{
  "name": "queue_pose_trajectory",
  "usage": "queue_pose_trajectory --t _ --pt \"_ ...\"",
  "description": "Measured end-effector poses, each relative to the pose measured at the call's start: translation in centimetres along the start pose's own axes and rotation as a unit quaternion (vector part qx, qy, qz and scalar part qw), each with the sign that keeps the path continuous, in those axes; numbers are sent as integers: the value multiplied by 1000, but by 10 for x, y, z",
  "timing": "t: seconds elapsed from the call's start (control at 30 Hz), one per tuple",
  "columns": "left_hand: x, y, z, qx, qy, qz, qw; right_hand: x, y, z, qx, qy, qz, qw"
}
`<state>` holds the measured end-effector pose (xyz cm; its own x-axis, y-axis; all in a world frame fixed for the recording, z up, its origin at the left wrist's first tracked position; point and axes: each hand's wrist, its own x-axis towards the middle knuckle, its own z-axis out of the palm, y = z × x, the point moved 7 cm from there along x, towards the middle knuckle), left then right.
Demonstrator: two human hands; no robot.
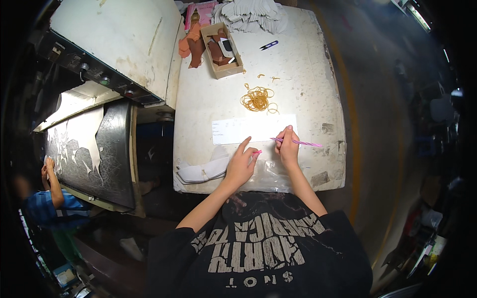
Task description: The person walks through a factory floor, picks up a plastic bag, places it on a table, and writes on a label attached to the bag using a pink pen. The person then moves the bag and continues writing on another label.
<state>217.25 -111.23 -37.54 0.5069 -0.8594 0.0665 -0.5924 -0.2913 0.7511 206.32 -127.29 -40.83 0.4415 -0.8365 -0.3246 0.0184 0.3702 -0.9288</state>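
Observation:
My right hand (288, 148) grips a slim pink-and-purple pen (309, 144), its tip pointing left over a white paper slip (254, 130) with some small writing. Beside it, my left hand (241, 165) rests at the slip's lower edge, index finger reaching onto the paper. A small pink pen cap (258, 152) is pinched between its thumb and fingers. Beneath and between the hands lies a clear plastic bag (271, 176). A bundle of grey-white cut pieces (203, 171) sits left of my left hand.
Beyond the slip is a pile of yellow rubber bands (256, 99). Farther off are a cardboard box (229, 72) of brown pieces, thread snips (269, 45) and stacked white pieces (253, 17). A large machine (114, 44) borders the table's left; a co-worker (62, 201) handles white material there.

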Motion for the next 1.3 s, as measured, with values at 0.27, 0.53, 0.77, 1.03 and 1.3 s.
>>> queue_pose_trajectory --t 0.27,0.53,0.77,1.03,1.3 --pt "-11 21 -29 -187 4 -34 982 -65 -50 16 -9 -140 -22 990" --pt "-27 36 -42 -178 37 24 983 -81 -43 26 -104 -176 -40 978" --pt "-42 42 -43 -172 -47 33 983 -107 -16 39 -55 -292 47 954" --pt "17 2 -79 124 -2 2 992 -89 -23 14 -69 -261 39 962" --pt "65 -78 -89 236 -60 -92 965 -67 -61 -36 -151 -201 -49 967"
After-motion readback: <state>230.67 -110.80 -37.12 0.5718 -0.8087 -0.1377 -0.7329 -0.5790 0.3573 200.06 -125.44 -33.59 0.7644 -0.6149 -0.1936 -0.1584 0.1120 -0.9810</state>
